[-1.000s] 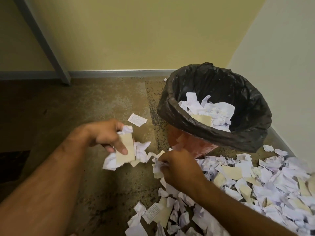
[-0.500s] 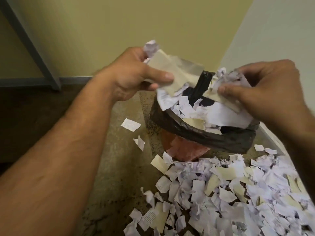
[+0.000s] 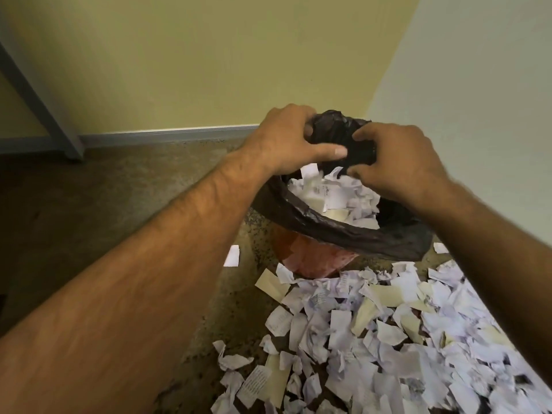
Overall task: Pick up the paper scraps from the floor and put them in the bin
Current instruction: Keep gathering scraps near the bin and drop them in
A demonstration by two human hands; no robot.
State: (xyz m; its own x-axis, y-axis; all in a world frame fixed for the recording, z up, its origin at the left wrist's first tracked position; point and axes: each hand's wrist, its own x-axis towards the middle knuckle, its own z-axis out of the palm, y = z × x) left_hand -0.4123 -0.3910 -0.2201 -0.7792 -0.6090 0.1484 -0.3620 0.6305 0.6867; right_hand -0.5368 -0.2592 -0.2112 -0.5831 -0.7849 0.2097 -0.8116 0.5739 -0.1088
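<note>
**Both hands over the bin, floor pile beside it**

Left hand & right hand sit side by side above the bin, over its far half. Left: fingers curled down, thumb stretched out twd the right hand. Right: fingers also curled, knuckles up. Can't tell whether either hand grips paper, the liner or nothing – fingertips are hidden against the dark plastic.

Bin stands upright in the corner, mouth pointing up, reddish wall showing below the black liner, which is folded over the rim. Inside, scraps in the bin reach close to the rim; white pieces, one w/ print, lying at mixed angles.

Floor scraps spread from the bin's base twd the camera & to the right, w/ no common long axis: pieces point every way, some crumpled. A cream strip lies diagonally at the pile's left edge. One lone white scrap sits apart, left of the bin, long side roughly upright in view.

Speckled floor; yellow wall behind, w/ grey skirting.
</note>
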